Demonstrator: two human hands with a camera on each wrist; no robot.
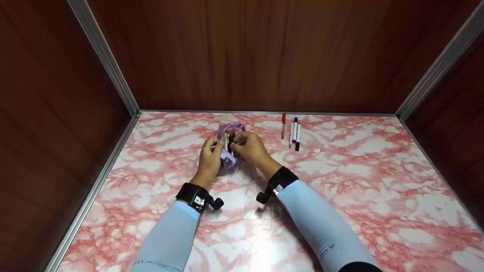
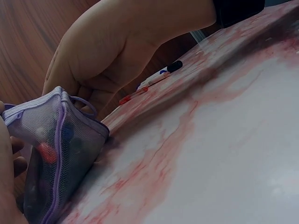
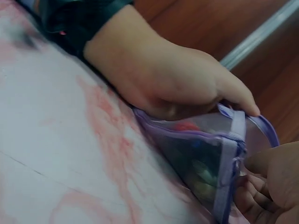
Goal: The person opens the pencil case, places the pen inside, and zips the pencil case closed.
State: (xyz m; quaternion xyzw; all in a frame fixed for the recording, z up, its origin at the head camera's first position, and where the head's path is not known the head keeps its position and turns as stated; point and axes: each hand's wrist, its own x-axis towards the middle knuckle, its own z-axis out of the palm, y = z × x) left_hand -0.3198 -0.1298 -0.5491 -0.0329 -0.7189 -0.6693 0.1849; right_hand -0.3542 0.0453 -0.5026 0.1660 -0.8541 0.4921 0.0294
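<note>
A purple-trimmed mesh zip pouch [image 1: 228, 156] stands between both hands with its mouth unzipped. My left hand [image 1: 210, 156] grips its left side, thumb at the mouth edge. Opposite, my right hand [image 1: 251, 146] has curled fingers at the opening, beside dark and cream slender items [image 1: 228, 142]. The fingertips are partly hidden, and I cannot tell what they hold. Through the mesh [image 2: 77, 149] in the left wrist view, red, blue and dark contents show. In the right wrist view, the pouch [image 3: 187, 154] sits low, close over the table.
Right of the pouch lie a red pen [image 1: 283, 125], a slim pale pen [image 1: 290, 136], a blue-capped white marker [image 1: 295, 130] and a black-capped one [image 1: 298, 138]. The red-and-white marbled table [image 1: 359, 181] ends at a brown wood-grain wall [image 1: 257, 56] behind, with similar walls on both sides.
</note>
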